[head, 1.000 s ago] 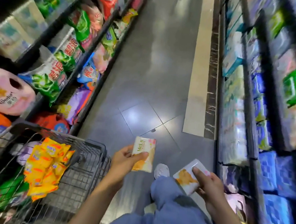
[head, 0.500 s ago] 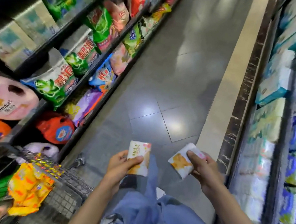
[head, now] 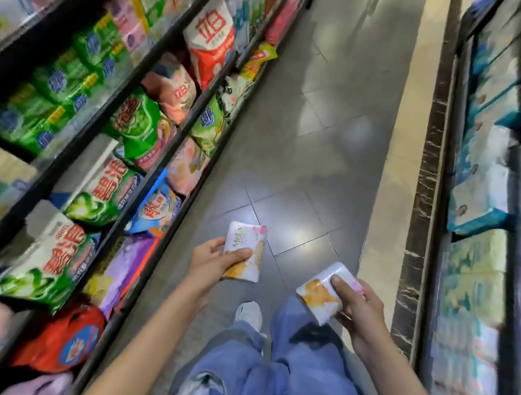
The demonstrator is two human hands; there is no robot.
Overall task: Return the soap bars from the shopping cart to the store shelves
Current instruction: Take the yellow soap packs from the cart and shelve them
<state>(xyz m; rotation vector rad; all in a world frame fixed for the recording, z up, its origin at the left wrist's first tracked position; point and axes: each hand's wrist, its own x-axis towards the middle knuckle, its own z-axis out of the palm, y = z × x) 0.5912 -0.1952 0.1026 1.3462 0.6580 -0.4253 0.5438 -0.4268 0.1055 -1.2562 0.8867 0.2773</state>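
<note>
Down in the aisle, over the grey floor (head: 306,138), both hands are busy. The left hand (head: 211,261) grips a wrapped soap bar (head: 246,251) upright, thumb across its front. The right hand (head: 360,305) clasps a second soap bar (head: 320,294), tilted, above the jeans (head: 299,376). Detergent bags (head: 139,122) crowd the left shelves (head: 141,284), and the right shelves (head: 442,199) are blurred.

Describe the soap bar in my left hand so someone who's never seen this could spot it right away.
Find the grey tiled floor of the aisle. Low over it, two hands each hold a white-and-orange soap bar; yours is the left bar, in the left hand. Unlike the tilted right bar in the right hand, it stands upright, lettering showing.
</note>
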